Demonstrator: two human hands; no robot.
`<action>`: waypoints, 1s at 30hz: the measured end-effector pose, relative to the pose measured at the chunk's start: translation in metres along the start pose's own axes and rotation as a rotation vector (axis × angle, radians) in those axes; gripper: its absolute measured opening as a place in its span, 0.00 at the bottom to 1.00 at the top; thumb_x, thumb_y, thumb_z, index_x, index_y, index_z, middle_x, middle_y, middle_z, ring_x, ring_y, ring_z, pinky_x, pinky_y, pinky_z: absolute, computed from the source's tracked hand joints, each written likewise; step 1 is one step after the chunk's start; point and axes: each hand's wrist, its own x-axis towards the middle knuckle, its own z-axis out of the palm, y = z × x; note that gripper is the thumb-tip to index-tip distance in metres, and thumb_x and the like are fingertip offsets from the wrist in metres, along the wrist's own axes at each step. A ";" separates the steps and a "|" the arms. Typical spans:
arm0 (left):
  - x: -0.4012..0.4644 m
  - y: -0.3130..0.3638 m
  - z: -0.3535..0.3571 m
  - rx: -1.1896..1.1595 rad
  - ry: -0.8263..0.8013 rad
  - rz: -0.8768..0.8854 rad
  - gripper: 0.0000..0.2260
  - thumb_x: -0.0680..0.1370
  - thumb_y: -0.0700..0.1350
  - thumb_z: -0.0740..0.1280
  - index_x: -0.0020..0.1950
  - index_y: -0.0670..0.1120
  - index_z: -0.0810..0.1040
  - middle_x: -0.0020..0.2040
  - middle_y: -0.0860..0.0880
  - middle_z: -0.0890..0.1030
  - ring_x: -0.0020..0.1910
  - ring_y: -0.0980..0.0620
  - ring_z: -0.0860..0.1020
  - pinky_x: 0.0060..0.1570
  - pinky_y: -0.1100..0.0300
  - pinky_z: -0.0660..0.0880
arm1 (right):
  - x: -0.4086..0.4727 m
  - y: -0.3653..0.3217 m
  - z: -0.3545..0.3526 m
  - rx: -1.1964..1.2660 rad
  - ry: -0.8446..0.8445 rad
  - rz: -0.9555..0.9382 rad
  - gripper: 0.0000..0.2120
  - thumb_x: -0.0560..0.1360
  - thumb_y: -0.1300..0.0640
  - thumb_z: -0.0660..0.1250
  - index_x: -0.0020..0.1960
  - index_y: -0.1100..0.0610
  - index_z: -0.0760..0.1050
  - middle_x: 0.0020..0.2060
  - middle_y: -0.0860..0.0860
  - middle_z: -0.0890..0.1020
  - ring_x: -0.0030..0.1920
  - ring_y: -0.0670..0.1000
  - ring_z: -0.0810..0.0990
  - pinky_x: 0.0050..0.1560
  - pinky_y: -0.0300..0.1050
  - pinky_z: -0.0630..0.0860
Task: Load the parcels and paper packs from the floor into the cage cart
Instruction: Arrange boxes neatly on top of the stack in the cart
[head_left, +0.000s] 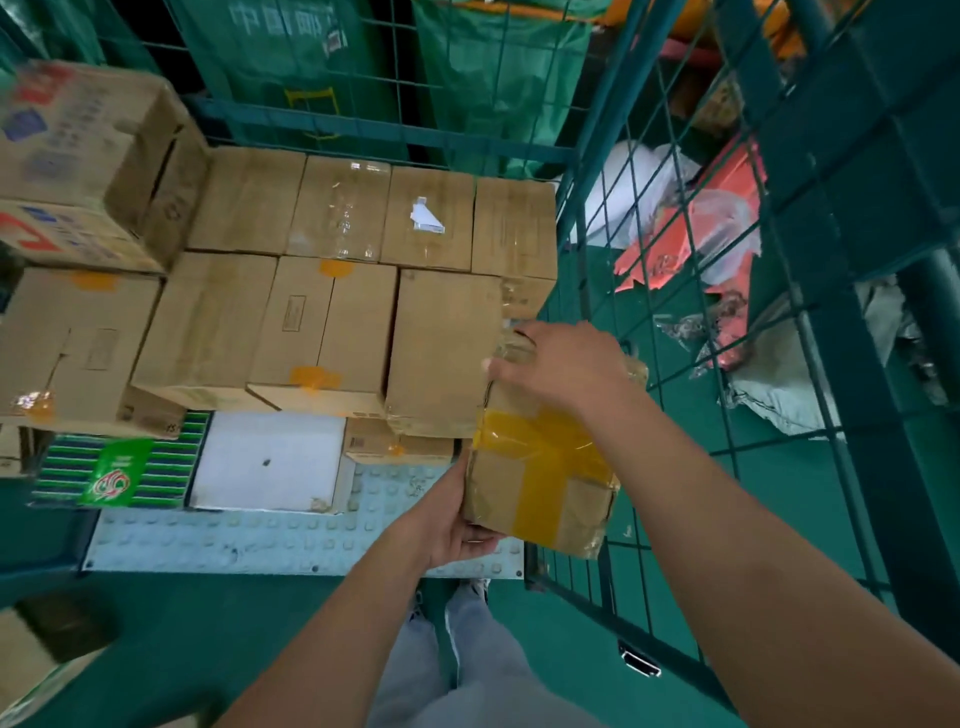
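I hold a small brown parcel (545, 473) crossed with yellow tape, tilted, at the cart's right front corner. My left hand (449, 512) grips its lower left edge from below. My right hand (561, 364) holds its top end, fingers curled over it. The green wire cage cart (675, 322) stands in front of me, its pale studded floor plate (260, 540) bare at the front. Several cardboard boxes (332, 291) are stacked in rows inside. Under them lie a green striped paper pack (119, 470) and a white pack (267, 460).
The cart's right mesh wall (737, 415) stands close beside the parcel. Beyond it, on the green floor, lie white and orange bags (691, 228) and grey wrapping (789, 384). Green sacks (311, 67) hang behind the cart. A cardboard box (31, 660) sits at lower left on the floor.
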 end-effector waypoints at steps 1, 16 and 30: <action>0.002 -0.001 -0.001 -0.011 0.003 -0.003 0.38 0.76 0.76 0.54 0.62 0.47 0.83 0.50 0.43 0.87 0.42 0.49 0.84 0.44 0.55 0.80 | 0.004 -0.003 0.002 -0.030 0.000 -0.017 0.36 0.75 0.24 0.55 0.76 0.44 0.68 0.66 0.52 0.79 0.66 0.59 0.75 0.61 0.54 0.73; 0.032 -0.019 -0.003 -0.274 -0.050 -0.074 0.33 0.80 0.70 0.55 0.60 0.43 0.81 0.45 0.42 0.85 0.39 0.47 0.81 0.39 0.56 0.79 | 0.038 -0.038 0.018 -0.148 -0.077 -0.162 0.34 0.75 0.25 0.57 0.73 0.44 0.70 0.64 0.52 0.79 0.66 0.57 0.73 0.60 0.53 0.68; 0.077 0.055 0.031 -0.070 -0.044 -0.053 0.35 0.79 0.72 0.53 0.60 0.43 0.81 0.45 0.43 0.85 0.40 0.48 0.82 0.43 0.56 0.80 | 0.089 0.025 0.002 -0.040 -0.037 0.003 0.36 0.76 0.26 0.56 0.79 0.41 0.63 0.74 0.53 0.73 0.73 0.60 0.70 0.70 0.56 0.65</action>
